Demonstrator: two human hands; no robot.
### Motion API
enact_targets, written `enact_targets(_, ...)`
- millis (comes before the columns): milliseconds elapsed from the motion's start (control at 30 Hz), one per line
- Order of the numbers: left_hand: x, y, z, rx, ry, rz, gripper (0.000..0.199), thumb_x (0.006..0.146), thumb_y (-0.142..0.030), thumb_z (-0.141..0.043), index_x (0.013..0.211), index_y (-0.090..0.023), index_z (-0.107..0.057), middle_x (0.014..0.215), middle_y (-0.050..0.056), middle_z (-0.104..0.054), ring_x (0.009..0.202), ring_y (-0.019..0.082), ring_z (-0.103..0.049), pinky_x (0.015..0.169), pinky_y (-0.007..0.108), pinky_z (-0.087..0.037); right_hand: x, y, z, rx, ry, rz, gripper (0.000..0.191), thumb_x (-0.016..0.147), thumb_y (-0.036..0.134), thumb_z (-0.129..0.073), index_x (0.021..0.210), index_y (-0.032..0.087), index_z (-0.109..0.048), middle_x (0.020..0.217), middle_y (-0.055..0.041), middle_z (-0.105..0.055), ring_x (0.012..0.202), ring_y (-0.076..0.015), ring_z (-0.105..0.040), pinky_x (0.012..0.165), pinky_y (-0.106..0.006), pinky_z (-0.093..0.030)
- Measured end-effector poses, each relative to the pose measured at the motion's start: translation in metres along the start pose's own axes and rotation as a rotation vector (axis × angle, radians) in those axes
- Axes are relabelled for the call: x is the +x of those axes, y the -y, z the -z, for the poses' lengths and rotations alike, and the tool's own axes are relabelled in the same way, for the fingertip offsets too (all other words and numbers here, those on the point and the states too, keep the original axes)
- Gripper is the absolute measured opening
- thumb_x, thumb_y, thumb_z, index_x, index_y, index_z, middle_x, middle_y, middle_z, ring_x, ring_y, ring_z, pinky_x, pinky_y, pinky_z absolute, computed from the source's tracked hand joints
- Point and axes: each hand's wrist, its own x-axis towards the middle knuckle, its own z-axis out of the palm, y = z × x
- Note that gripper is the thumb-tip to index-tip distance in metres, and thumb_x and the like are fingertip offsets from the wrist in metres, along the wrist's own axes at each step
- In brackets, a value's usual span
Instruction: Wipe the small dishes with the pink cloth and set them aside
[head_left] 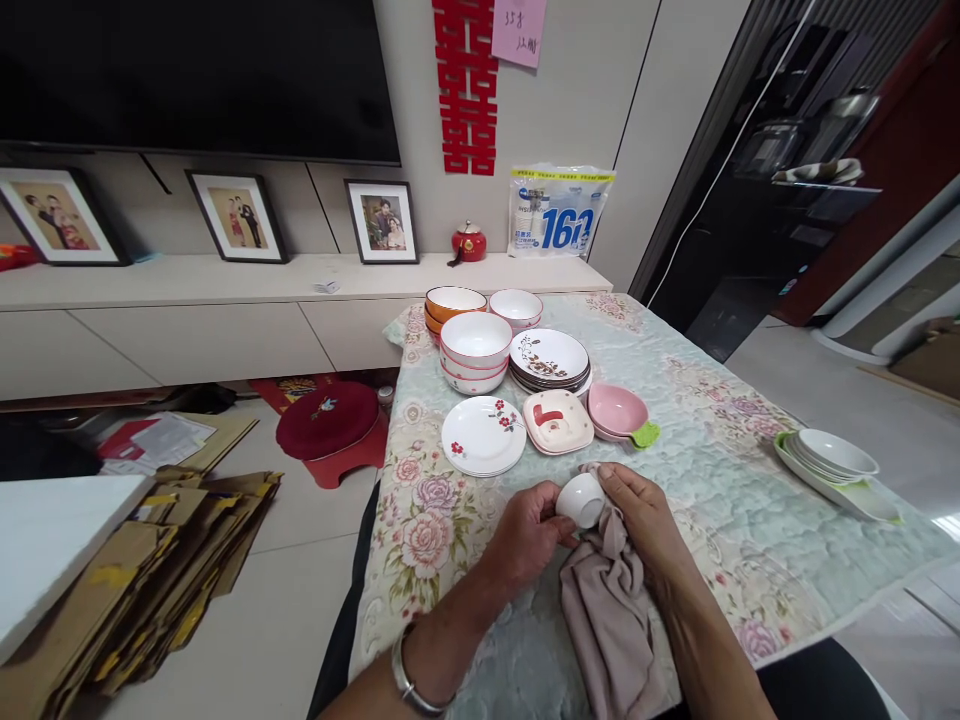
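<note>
My left hand (pixel 531 532) grips a white cup (pixel 576 500), apparently for steadiness. My right hand (pixel 639 512) clutches taupe cloth (pixel 609 605) against it.

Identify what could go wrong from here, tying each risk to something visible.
The small white cup could slip from the left hand while the right hand holds the taupe cloth against it. If dropped, it might chip the square dish just beyond. The stacked red-rimmed bowls could topple if knocked.

Plastic bag (pixel 561 212): you read blue "160".
Pink note (pixel 519 30): you read handwritten "35".
Red cutout (pixel 469 96): you see repeated "囍".
</note>
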Motion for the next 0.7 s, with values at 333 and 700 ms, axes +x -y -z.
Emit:
enact_targets(333,-0.008,-0.013,0.000,0.154,-0.029,-0.083,0.008,0.073,-0.024,-0.061,0.074,-0.018,-0.057,0.058,-0.006,-0.047,0.050,0.011,-0.042,0.049,0.024,-0.034,-0.013,0.008,-0.014,-0.517,0.081,0.526,0.031,0.097,0.037,-0.051,0.118,0.027,-0.071,0.121,-0.0097,-0.066,0.111,-0.0232,-0.063,0.096,-0.037,-0.050)
enact_targets(700,-0.007,-0.006,0.003,0.790,-0.108,-0.542,0.026,0.079,-0.004,-0.057,0.090,-0.021,-0.074,0.080,0.005,-0.063,0.082,0.021,-0.055,0.071,0.031,-0.042,-0.005,0.006,0.004,-0.361,0.057,0.133,0.048,0.092,0.054,-0.048,0.112,0.018,-0.072,0.096,-0.0063,-0.074,0.096,-0.0281,-0.065,0.083,-0.037,-0.050)
